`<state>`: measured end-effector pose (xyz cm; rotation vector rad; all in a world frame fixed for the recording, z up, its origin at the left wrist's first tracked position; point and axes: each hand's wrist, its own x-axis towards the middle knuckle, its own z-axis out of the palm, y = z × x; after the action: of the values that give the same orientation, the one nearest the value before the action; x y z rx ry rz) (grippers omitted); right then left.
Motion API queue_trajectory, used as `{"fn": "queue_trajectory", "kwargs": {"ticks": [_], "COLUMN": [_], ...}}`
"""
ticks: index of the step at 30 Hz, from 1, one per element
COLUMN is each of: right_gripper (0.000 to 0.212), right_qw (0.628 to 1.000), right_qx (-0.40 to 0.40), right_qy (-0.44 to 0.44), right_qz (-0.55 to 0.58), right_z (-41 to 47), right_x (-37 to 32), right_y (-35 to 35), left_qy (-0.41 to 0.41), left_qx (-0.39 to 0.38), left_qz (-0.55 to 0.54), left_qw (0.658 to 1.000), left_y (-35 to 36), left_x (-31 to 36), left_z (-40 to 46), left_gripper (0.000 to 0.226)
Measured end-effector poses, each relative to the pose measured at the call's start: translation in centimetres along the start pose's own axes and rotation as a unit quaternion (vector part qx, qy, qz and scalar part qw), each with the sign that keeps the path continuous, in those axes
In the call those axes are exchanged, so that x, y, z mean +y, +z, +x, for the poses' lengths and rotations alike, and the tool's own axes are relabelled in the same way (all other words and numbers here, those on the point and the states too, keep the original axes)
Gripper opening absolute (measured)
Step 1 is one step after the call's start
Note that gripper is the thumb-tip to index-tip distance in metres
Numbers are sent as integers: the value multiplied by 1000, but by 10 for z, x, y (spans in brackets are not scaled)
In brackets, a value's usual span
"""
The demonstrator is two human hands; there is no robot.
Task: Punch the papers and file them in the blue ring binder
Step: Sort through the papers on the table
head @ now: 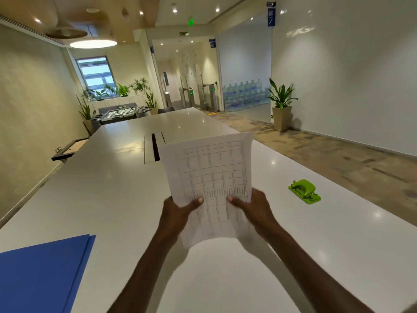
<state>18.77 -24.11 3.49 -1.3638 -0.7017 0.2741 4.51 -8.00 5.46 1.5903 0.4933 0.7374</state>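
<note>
I hold a thin stack of printed papers (209,177) upright above the white table (112,188). My left hand (178,211) grips the stack's lower left edge, thumb on the front. My right hand (252,206) grips the lower right edge the same way. The sheets carry a printed table of lines and small text. A green hole punch (304,191) sits on the table to the right of the papers, apart from my hands. The blue ring binder (42,274) lies shut at the near left corner of the table.
A dark cable slot (155,147) is set in the table's middle, behind the papers. A potted plant (281,105) stands on the floor by the right wall. The table's right edge runs along a carpeted walkway.
</note>
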Motion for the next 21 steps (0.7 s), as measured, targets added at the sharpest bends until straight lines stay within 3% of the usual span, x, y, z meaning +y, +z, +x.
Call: {"fn": "queue_trajectory", "kwargs": {"ticks": [3, 8, 16, 18, 21], "right_gripper": [30, 24, 30, 41, 85], "right_qw": [998, 999, 995, 994, 985], "right_qx": [-1, -14, -8, 0, 58], "right_qy": [49, 34, 85, 62, 7], "right_qz": [-32, -27, -59, -90, -162], "right_z": [-8, 4, -12, -6, 3], "right_x": [18, 2, 45, 37, 16], "right_y": [4, 1, 8, 8, 10], "left_qy": [-7, 15, -21, -12, 40], "left_qx": [1, 18, 43, 53, 88], "left_qz": [32, 51, 103, 145, 232], "left_qw": [999, 998, 994, 988, 968], "left_y": [2, -3, 3, 2, -4], "left_x": [-13, -2, -26, -17, 8], "left_z": [-5, 3, -2, 6, 16], "left_gripper": [39, 41, 41, 48, 48]}}
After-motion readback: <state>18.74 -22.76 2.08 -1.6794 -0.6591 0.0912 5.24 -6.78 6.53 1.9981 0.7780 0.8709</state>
